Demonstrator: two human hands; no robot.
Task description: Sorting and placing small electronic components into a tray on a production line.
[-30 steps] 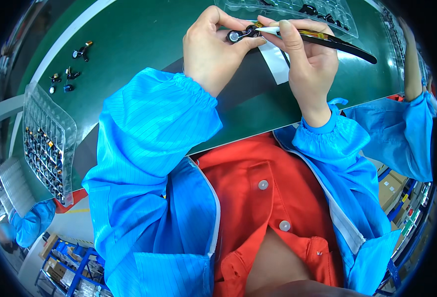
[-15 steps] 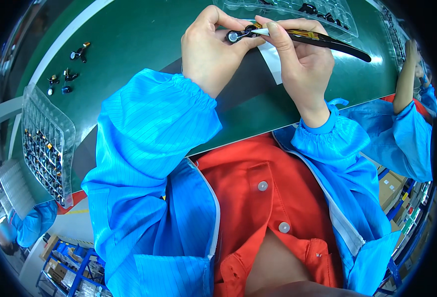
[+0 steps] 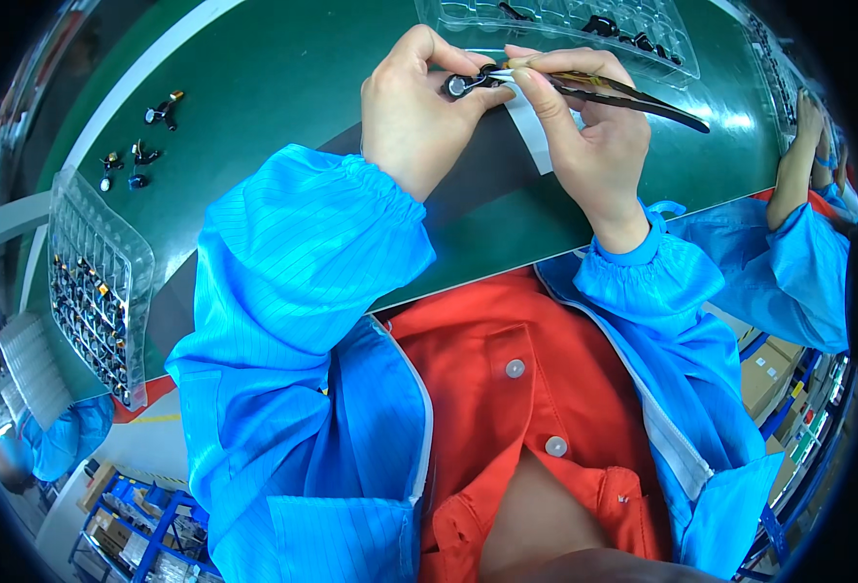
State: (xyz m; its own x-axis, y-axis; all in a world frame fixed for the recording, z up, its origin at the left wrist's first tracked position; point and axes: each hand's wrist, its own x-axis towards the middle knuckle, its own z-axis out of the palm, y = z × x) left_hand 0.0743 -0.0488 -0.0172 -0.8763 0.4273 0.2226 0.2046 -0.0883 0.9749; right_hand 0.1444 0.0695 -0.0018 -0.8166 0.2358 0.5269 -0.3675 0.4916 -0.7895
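The green bench [image 3: 293,73] carries everything, with a dark mat [image 3: 482,165] lying toward its near edge. A clear tray of small parts [image 3: 141,257] sits at the bench's left, close to the near edge; another clear tray [image 3: 448,14], with a few black pieces, lies beyond the hands. The left hand [image 3: 414,121] is closed in a pinch around a small black part [image 3: 457,85] with a round, silvery end, held above the mat's far end. The right hand [image 3: 599,141] grips dark tweezers [image 3: 648,104] narrowly, their pale tips reaching the part; whether they clasp anything, I cannot tell. A slip of the tips could scratch or bend it, and a loose pinch could let it drop. Three loose parts [image 3: 164,112] lie toward the bench's far left, where a sweeping sleeve might scatter them.
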